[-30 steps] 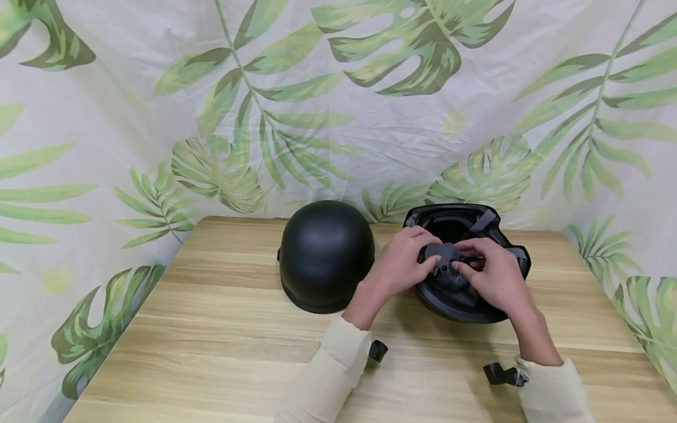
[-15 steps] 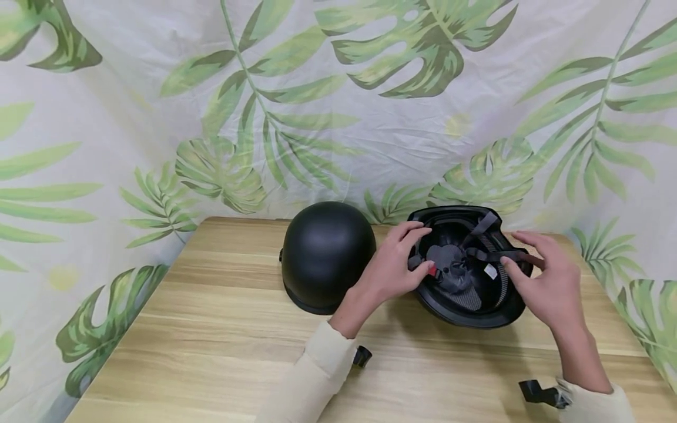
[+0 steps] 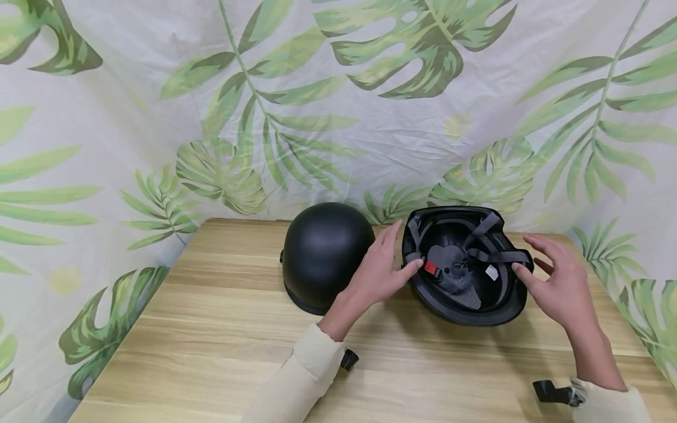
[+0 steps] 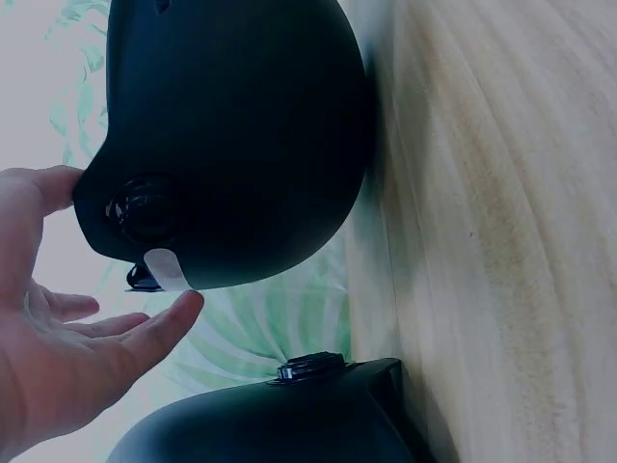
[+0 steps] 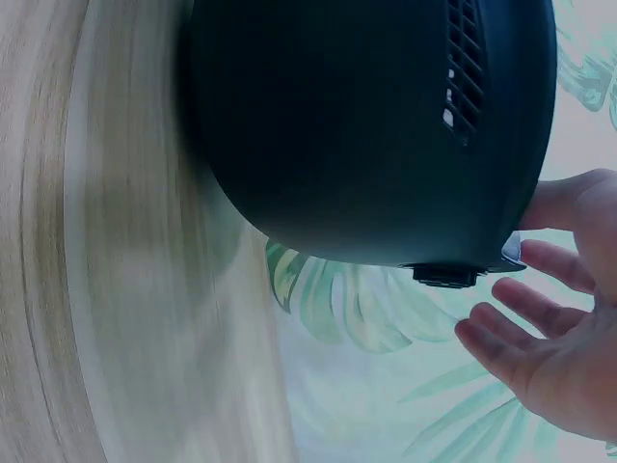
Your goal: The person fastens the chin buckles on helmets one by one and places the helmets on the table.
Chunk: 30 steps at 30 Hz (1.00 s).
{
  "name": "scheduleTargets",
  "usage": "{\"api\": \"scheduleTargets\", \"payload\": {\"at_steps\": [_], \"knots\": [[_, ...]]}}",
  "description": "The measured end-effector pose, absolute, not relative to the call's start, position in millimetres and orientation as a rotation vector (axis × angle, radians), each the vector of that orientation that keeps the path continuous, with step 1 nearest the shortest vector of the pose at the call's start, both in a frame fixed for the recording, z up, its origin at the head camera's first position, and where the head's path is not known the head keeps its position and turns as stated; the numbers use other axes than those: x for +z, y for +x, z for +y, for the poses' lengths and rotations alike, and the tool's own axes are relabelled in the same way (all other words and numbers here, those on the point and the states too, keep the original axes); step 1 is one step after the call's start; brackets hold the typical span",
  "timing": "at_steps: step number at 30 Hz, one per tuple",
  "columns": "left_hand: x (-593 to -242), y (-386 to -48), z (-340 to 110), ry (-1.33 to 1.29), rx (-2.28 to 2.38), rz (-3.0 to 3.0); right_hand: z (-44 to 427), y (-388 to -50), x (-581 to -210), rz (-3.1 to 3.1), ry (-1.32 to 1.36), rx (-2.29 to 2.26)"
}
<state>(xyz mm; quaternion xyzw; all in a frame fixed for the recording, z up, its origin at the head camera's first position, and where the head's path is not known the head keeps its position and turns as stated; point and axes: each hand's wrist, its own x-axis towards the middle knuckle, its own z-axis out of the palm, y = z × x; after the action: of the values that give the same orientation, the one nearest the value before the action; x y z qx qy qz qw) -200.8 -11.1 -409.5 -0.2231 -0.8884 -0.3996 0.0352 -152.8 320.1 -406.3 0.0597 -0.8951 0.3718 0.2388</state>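
Note:
An upturned black helmet (image 3: 471, 314) rests on the table with its inside facing up, showing grey padding (image 3: 446, 258), dark straps (image 3: 499, 257) and a red buckle (image 3: 432, 268). At its left rim is my left hand (image 3: 372, 270), thumb at the edge and the other fingers spread outside the shell. My right hand (image 3: 563, 285) is at the right rim, its thumb by the edge and its fingers loosely bent. Both wrist views show the fingers apart from the shell, with a round knob (image 4: 149, 210) on its left side. Neither hand grips the helmet.
A second black helmet (image 3: 328, 252), dome up, stands left of the upturned one, close to my left hand. Beneath both is a wooden table (image 3: 211, 341). A leaf-printed cloth (image 3: 296, 117) hangs behind it.
Both hands have moved apart from the padding inside the helmet out to its rims. The red buckle and straps have come into sight. The second helmet stays put.

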Motion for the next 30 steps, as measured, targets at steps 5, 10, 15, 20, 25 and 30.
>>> {"api": "scheduleTargets", "payload": {"at_steps": [5, 10, 15, 20, 25, 30], "knots": [[-411, -203, -11, -0.632, -1.358, -2.783, 324, -156, -406, -2.531, 0.106, 1.039], [-414, -206, -10, -0.616, -1.464, -2.795, 324, -158, -405, -2.632, 0.015, 1.013], [-414, -206, -11, -0.621, -1.461, -2.764, 325, -160, -410, -2.646, -0.008, 1.002], [-412, -206, -9, -0.616, -1.413, -2.717, 326, -163, -418, -2.631, -0.012, 1.104], [-411, -206, -8, -0.622, -1.384, -2.661, 326, -165, -426, -2.629, -0.012, 1.23], [-409, -205, -8, -0.662, -1.37, -2.595, 325, -168, -432, -2.669, 0.003, 1.25]]}}
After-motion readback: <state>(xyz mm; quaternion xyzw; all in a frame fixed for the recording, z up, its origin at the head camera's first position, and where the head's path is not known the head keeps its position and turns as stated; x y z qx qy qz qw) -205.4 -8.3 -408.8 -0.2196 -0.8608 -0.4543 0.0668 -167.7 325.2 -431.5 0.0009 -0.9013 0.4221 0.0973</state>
